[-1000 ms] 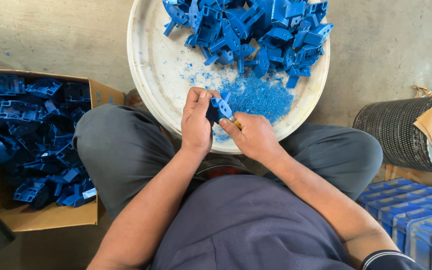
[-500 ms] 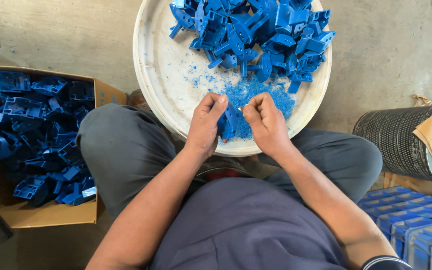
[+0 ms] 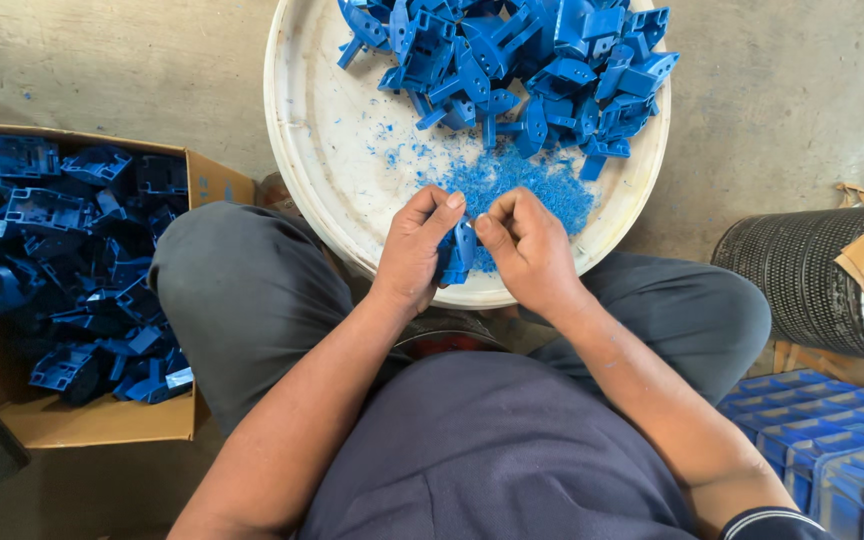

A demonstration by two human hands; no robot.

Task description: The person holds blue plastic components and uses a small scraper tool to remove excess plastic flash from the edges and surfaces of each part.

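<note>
White basin (image 3: 312, 150) on the floor ahead. Blue plastic parts (image 3: 512, 60) are heaped at its 12 to 2 o'clock; blue shavings (image 3: 522, 185) lie spread near its centre. An open carton (image 3: 92, 420) of similar parts sits at the person's 9 o'clock, stacked blue trays (image 3: 822, 440) at 4 o'clock, and a dark ribbed drum (image 3: 812, 280) at 3 o'clock.

Step in hand, as I judge it: trimming or cleaning one part (image 3: 455, 255) over the basin's 6 o'clock rim. Left hand (image 3: 417, 250) is closed around the part, thumb on top. Right hand (image 3: 527, 250) pinches its other side, fingers curled; whether it also holds a small blade is hidden.

The part's long axis runs roughly 12 to 6, upper end toward the shavings. The next move calls for a steady left grip and short, controlled strokes of the right fingers.
</note>
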